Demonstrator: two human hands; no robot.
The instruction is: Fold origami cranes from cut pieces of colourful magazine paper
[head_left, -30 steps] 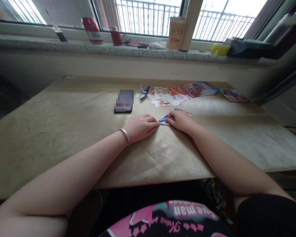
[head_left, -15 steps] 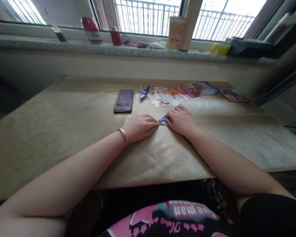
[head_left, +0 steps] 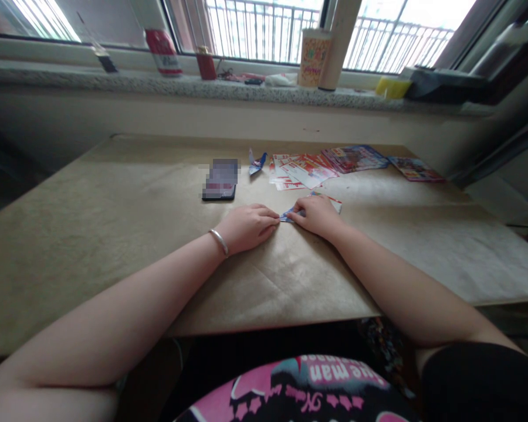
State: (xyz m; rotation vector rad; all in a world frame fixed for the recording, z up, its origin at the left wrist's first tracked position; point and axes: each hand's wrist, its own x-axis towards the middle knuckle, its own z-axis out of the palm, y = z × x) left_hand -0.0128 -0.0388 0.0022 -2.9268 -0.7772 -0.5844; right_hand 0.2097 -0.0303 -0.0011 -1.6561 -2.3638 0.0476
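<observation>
Folded paper (head_left: 336,204), blue and white, narrowing to a tip at left, lies mid-worktop (head_left: 114,223). From afar I see the curled right hand (head_left: 313,214) grasping it; the left hand (head_left: 249,227) meets the tip, probably steadying it, though I cannot tell if it pinches. Beyond, a winged paper shape (head_left: 257,164) sits left of thin, overlapping sheets (head_left: 305,171).

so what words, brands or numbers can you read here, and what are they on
"man", on the shirt; its other lettering is unclear.
Too small or blurred to read: print on the folded paper under the right hand, the red-and-white sheets, the colourful leaflets, the red-and-white can and the patterned cup.
The phone is pixelated over.
</observation>
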